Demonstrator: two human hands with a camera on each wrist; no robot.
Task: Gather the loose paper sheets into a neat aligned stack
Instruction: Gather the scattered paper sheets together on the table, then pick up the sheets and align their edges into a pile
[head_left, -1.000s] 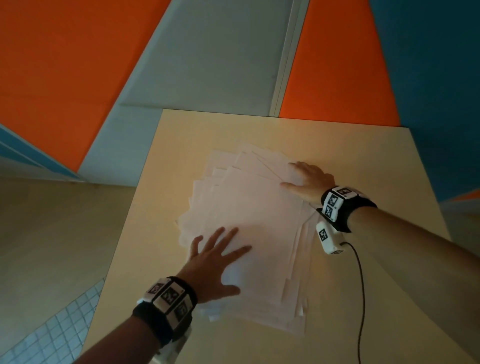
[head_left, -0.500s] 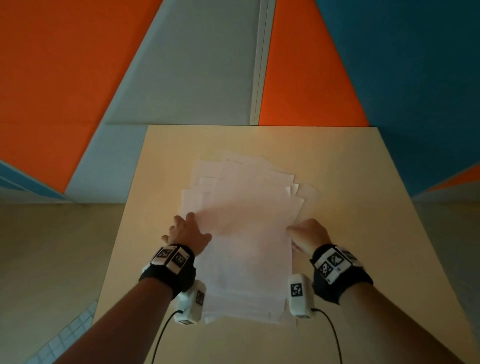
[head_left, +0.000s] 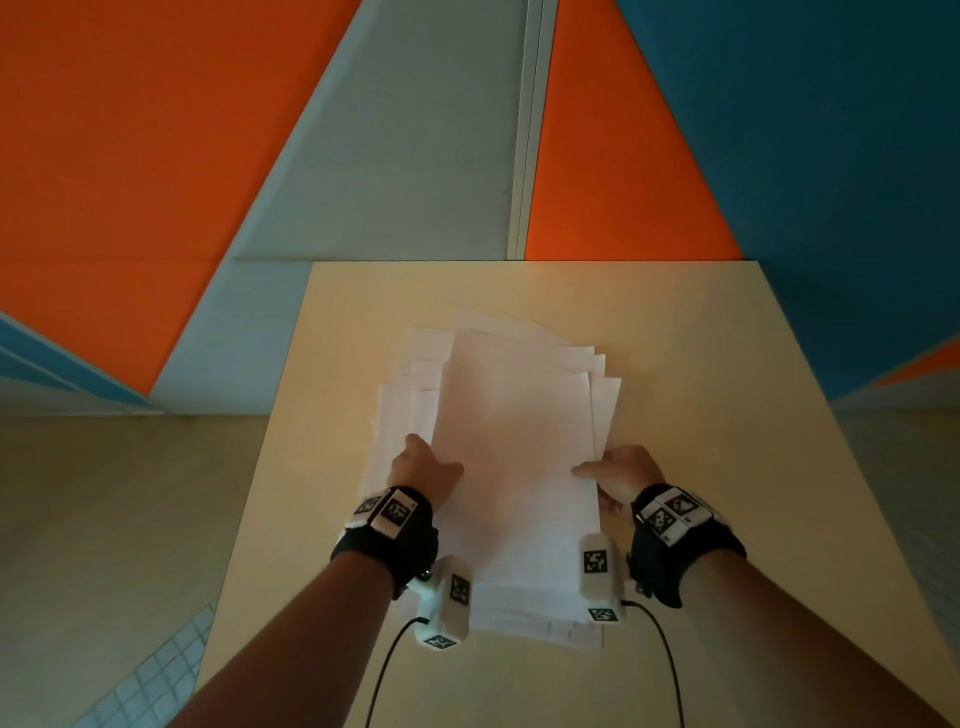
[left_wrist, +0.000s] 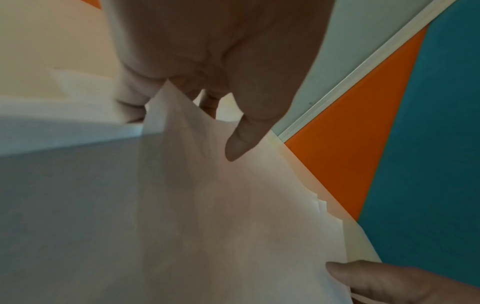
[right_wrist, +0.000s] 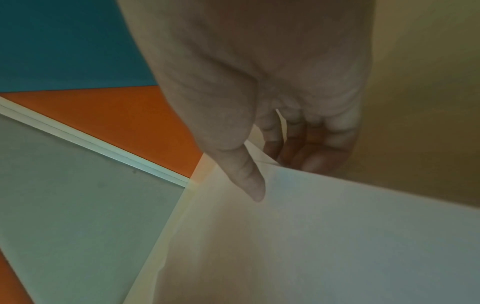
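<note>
A bundle of white paper sheets (head_left: 511, 441) lies on the light wooden table (head_left: 727, 467), its far ends fanned out unevenly. My left hand (head_left: 423, 470) grips the bundle's left long edge, thumb on top (left_wrist: 241, 142) and fingers underneath. My right hand (head_left: 621, 475) grips the right long edge the same way, thumb (right_wrist: 246, 181) pressed on the top sheet and fingers (right_wrist: 298, 148) curled under it. The upper sheets (left_wrist: 207, 205) rise off the table between the two hands. A few more sheets (head_left: 400, 410) stick out flat on the left, beside the left hand.
The table's far edge (head_left: 519, 262) meets a wall of orange, grey and blue panels (head_left: 415, 130). Bare tabletop (head_left: 779, 545) runs to the right of the pile and in front of it. Cables (head_left: 670, 670) trail from the wrist cameras across the near tabletop.
My hands went from lying flat on the spread sheets to the pile's two long sides and gripped them. The sheets are drawn into a narrower bundle, its upper part lifted.
</note>
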